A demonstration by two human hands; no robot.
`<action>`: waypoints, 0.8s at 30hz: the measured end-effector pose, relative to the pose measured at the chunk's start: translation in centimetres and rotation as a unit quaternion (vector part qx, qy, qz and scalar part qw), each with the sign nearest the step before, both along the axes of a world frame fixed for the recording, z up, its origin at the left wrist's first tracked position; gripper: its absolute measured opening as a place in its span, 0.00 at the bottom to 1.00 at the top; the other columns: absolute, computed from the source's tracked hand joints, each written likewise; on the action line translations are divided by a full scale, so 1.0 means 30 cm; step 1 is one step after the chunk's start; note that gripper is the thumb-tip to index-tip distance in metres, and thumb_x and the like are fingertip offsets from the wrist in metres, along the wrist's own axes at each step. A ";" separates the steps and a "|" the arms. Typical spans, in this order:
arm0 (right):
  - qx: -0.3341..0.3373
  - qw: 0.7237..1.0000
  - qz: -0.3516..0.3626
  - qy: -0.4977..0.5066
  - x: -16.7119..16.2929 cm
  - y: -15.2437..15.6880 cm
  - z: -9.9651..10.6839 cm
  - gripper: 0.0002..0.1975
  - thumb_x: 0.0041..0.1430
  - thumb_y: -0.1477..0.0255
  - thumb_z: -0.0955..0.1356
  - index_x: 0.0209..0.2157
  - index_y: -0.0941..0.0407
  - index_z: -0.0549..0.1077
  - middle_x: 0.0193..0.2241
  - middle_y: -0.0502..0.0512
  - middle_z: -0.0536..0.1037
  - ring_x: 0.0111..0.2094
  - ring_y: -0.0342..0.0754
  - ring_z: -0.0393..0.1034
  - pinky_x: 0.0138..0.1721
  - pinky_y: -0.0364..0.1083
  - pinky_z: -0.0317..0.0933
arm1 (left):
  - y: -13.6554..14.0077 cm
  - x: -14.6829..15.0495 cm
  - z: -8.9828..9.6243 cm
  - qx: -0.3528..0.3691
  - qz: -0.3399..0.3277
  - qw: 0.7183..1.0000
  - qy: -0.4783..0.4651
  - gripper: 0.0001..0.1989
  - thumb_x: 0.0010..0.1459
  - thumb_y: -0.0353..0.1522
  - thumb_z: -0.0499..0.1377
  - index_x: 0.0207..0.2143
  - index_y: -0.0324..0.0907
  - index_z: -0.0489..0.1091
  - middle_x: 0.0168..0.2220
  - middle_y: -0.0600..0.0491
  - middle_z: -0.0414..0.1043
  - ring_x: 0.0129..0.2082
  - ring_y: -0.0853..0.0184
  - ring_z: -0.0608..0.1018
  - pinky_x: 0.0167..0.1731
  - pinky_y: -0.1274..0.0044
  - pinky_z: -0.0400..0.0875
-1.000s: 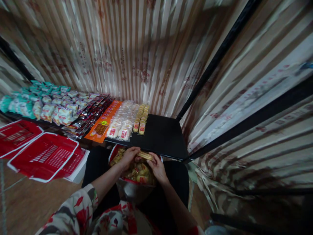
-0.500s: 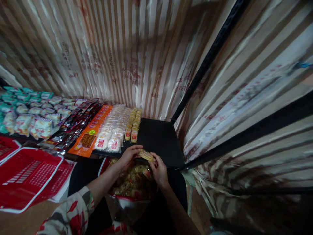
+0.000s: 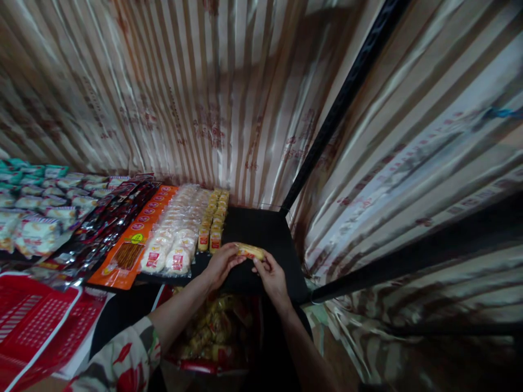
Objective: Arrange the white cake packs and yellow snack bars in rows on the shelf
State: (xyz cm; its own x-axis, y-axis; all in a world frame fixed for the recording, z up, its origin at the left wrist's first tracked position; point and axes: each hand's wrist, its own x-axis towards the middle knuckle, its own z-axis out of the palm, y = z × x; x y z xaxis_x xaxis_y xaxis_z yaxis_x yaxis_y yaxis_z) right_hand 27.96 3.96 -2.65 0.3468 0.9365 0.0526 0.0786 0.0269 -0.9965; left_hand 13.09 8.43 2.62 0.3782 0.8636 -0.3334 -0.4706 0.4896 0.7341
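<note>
While two narrow rows of yellow plastic-wrapped packets (image 3: 216, 233) already stand on the flat black shelf (image 3: 261, 226), one more long yellow packet in shiny film (image 3: 250, 251) is held over the shelf, just right of those rows' near ends. The left hand (image 3: 223, 265) pinches its left end, fingers drawn narrow; the right hand (image 3: 272, 276) grips the other end between thumb and fingers. Much seems left: a red-edged plastic bag (image 3: 194, 367) below the hands (too dim for counting) holds a heap of similar yellow pieces (image 3: 220, 329). Left of the rows, round white wrapped packets (image 3: 178, 247) and a flat bright-orange pouch (image 3: 122, 253) are already laid out.
</note>
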 end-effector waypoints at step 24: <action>0.052 0.968 0.082 -0.230 0.087 0.258 0.066 0.22 0.51 0.72 0.65 0.50 0.50 0.69 0.41 0.54 0.75 0.42 0.49 0.65 0.42 0.48 0.63 | 0.279 0.103 0.074 0.191 -0.114 0.865 0.450 0.05 0.56 0.31 0.52 0.31 0.40 0.65 0.21 0.57 0.71 0.15 0.73 0.73 0.18 0.81 0.67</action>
